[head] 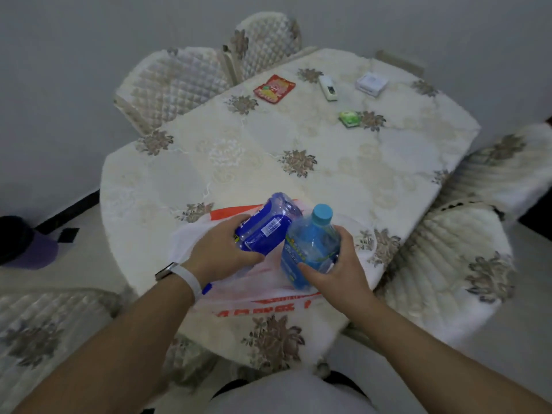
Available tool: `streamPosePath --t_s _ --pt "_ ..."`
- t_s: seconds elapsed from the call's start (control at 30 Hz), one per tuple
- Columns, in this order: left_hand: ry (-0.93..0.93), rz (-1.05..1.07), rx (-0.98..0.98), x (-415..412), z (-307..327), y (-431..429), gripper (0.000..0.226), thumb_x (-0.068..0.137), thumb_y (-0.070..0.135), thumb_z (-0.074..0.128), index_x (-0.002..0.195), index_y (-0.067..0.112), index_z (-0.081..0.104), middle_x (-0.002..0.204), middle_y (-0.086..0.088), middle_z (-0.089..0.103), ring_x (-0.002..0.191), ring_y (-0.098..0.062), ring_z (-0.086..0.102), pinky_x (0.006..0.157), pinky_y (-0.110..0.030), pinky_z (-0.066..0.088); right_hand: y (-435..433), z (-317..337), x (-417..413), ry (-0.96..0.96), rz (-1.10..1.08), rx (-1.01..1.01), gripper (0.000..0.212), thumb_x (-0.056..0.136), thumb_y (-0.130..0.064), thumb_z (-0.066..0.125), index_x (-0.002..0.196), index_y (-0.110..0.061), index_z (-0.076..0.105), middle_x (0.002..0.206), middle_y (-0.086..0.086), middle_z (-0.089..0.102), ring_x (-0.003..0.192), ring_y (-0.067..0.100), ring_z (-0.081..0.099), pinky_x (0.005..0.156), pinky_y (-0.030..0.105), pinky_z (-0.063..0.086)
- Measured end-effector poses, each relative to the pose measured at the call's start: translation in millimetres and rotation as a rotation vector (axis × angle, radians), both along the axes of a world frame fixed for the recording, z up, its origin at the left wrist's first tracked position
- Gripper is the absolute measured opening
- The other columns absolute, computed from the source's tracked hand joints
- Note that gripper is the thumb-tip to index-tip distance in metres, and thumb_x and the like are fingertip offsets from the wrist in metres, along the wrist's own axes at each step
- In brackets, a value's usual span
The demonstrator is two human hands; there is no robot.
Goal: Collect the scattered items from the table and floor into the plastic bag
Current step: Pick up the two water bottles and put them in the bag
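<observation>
A white plastic bag (257, 297) with red print lies on the near edge of the table (268, 150). My left hand (221, 249) grips a dark-blue labelled bottle (265, 227) lying tilted over the bag. My right hand (337, 264) holds a light-blue bottle (310, 246) with a blue cap, upright and touching the first one. Farther back on the table lie a red snack packet (274, 88), a white remote (328, 88), a white box (371, 83) and a small green packet (349, 118).
Quilted chairs stand around the table: two at the back left (179, 82), one at the right (448, 258), one at the near left (44, 333). A dark and purple cap (27, 243) lies on the floor at the left.
</observation>
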State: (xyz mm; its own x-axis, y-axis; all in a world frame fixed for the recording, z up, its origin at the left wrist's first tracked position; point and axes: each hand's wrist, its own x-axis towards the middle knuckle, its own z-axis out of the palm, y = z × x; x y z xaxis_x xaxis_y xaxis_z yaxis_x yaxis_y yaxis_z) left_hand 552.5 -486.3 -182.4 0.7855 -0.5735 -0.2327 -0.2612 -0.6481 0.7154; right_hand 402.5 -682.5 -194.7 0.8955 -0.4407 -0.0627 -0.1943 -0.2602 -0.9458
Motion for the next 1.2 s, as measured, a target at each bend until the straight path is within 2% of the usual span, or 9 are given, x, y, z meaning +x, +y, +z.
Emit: streamPosePath --t_s 0.13,0.27,0.37,0.5,0.63,0.83,0.93,1.07,1.2 --pt "-0.033 -0.206 0.11 25.9 -15.4 5.2 0.072 0.067 0.038 0.084 0.129 0.039 0.048 0.104 0.02 0.057 0.087 -0.003 0.058 0.07 -0.016 0.044 20.4 -11.0 -8.0 0.033 -0.106 -0.012 0.077 0.068 -0.042 0.084 0.127 -0.042 0.034 0.125 -0.021 0.049 0.115 -0.005 0.052 0.091 0.019 0.049" --pt "-0.1 -0.393 0.167 42.7 -39.5 7.0 0.069 0.062 0.059 0.074 0.124 0.055 0.043 0.109 0.021 0.065 0.094 -0.003 0.062 0.081 -0.027 0.052 33.9 -20.3 -15.2 0.078 -0.184 -0.019 0.076 0.071 -0.027 0.086 0.122 -0.046 0.034 0.124 -0.018 0.049 0.113 -0.008 0.052 0.089 0.012 0.046" --pt "-0.186 -0.46 0.225 49.3 -53.8 1.4 0.08 0.06 0.066 0.067 0.133 0.044 0.043 0.117 0.015 0.065 0.101 -0.011 0.063 0.086 -0.03 0.052 38.3 -23.8 -15.4 0.092 -0.232 -0.02 0.074 0.07 -0.028 0.086 0.12 -0.046 0.035 0.123 -0.016 0.051 0.111 -0.008 0.053 0.087 0.011 0.046" --pt "-0.317 -0.491 0.289 60.6 -68.2 -1.0 0.086 0.062 0.066 0.061 0.14 0.036 0.041 0.122 0.006 0.064 0.105 -0.018 0.062 0.088 -0.032 0.051 38.7 -30.3 -6.0 0.116 -0.262 -0.057 0.075 0.069 -0.03 0.085 0.122 -0.045 0.035 0.122 -0.015 0.05 0.112 -0.005 0.052 0.09 0.015 0.045" --pt "-0.475 -0.53 0.337 70.4 -71.9 -1.6 0.092 0.065 0.065 0.062 0.146 0.028 0.038 0.128 0.002 0.062 0.109 -0.021 0.061 0.089 -0.034 0.052 36.4 -37.8 -1.4 0.179 -0.248 -0.087 0.085 0.065 -0.045 0.082 0.134 -0.032 0.034 0.126 -0.01 0.049 0.114 -0.003 0.051 0.093 0.02 0.046" --pt "-0.448 -0.416 0.314 85.8 -71.6 -3.7 0.093 0.071 0.05 0.076 0.149 0.017 0.037 0.144 -0.008 0.051 0.126 -0.03 0.05 0.101 -0.042 0.045 37.0 -38.8 -4.9 0.191 -0.237 -0.095 0.083 0.063 -0.041 0.083 0.13 -0.032 0.036 0.119 -0.015 0.052 0.109 -0.001 0.055 0.089 0.026 0.051" --pt "-0.479 -0.419 0.309 99.2 -73.5 -1.3 0.092 0.07 0.047 0.078 0.147 0.014 0.041 0.141 -0.012 0.053 0.123 -0.033 0.051 0.1 -0.045 0.046 36.6 -36.9 -9.5 0.197 -0.249 -0.106 0.086 0.06 -0.049 0.08 0.131 -0.03 0.036 0.119 -0.013 0.053 0.109 0.002 0.056 0.089 0.03 0.052" --pt "-0.517 -0.421 0.3 108.2 -78.6 -2.8 0.092 0.067 0.044 0.084 0.142 0.008 0.048 0.132 -0.018 0.059 0.113 -0.038 0.057 0.093 -0.047 0.05 33.2 -29.9 -13.8 0.208 -0.259 -0.139 0.079 0.06 -0.048 0.08 0.125 -0.038 0.035 0.115 -0.021 0.054 0.106 -0.003 0.056 0.083 0.023 0.051" --pt "-0.524 -0.406 0.31 107.6 -85.4 -2.8 0.092 0.066 0.043 0.085 0.142 0.007 0.048 0.131 -0.019 0.059 0.113 -0.039 0.057 0.095 -0.048 0.049 31.0 -27.3 -15.5 0.209 -0.254 -0.152 0.079 0.065 -0.036 0.085 0.126 -0.037 0.035 0.115 -0.024 0.054 0.106 -0.009 0.054 0.081 0.011 0.046"
